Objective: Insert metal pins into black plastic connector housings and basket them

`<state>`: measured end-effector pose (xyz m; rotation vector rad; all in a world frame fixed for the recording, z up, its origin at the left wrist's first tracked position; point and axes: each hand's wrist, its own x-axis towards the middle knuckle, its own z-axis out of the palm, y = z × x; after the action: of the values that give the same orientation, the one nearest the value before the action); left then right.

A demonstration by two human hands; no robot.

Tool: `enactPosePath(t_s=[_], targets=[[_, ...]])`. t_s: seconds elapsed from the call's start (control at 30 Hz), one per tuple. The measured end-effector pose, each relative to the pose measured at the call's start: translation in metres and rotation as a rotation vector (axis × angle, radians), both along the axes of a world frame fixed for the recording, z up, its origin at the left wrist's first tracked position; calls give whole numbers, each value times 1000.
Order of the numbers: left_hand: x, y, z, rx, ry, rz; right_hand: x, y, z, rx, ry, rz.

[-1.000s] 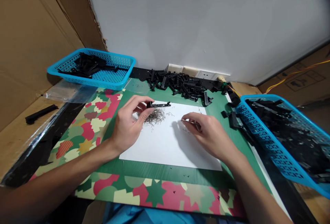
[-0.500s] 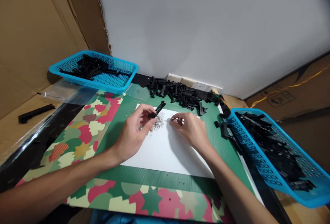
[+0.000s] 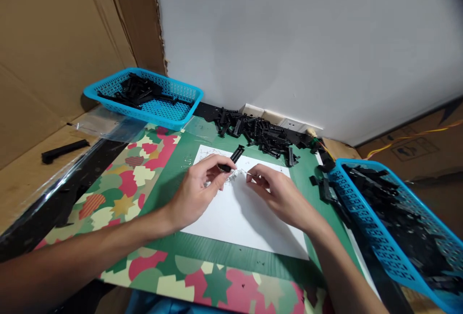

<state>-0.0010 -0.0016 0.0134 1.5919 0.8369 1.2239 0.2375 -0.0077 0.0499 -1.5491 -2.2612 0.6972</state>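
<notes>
My left hand (image 3: 197, 191) is closed around a narrow black plastic part (image 3: 237, 153), whose slotted far end sticks out past the thumb and fingers. Facing it, my right hand (image 3: 280, 192) pinches a thin, pale metal piece (image 3: 248, 173); its exact kind is too small to make out. The tip of that piece points at the near end of the plastic part, and I cannot tell whether they touch. Beneath both hands lies a sheet of white paper (image 3: 231, 222). Many tiny silvery metal bits (image 3: 236, 176) are heaped on it, partly covered by my left hand.
Loose black plastic parts (image 3: 258, 133) are piled along the wall near white sockets (image 3: 291, 125). A blue basket (image 3: 170, 122) of black parts stands at back left, another blue basket (image 3: 388, 256) at right. One longer black part (image 3: 65, 151) lies far left.
The view has shifted slightly, so most things sit further right. My hands have come closer together, bringing the right hand's thin piece nearer the black plastic part.
</notes>
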Motion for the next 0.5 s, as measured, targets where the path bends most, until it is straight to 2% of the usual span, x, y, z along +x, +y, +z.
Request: enactPosePath(t_s=[0.13, 0.27, 0.4, 0.5], targets=[[2, -1, 0, -29, 65, -40, 3, -10, 4, 9, 285, -7], [4, -5, 2, -85, 135, -62, -3, -17, -2, 7, 385, -18], [4, -8, 1, -1, 208, -92, -11, -19, -7, 107, 445, 24], [3, -8, 0, 69, 238, -132, -13, -20, -7, 118, 483, 32]])
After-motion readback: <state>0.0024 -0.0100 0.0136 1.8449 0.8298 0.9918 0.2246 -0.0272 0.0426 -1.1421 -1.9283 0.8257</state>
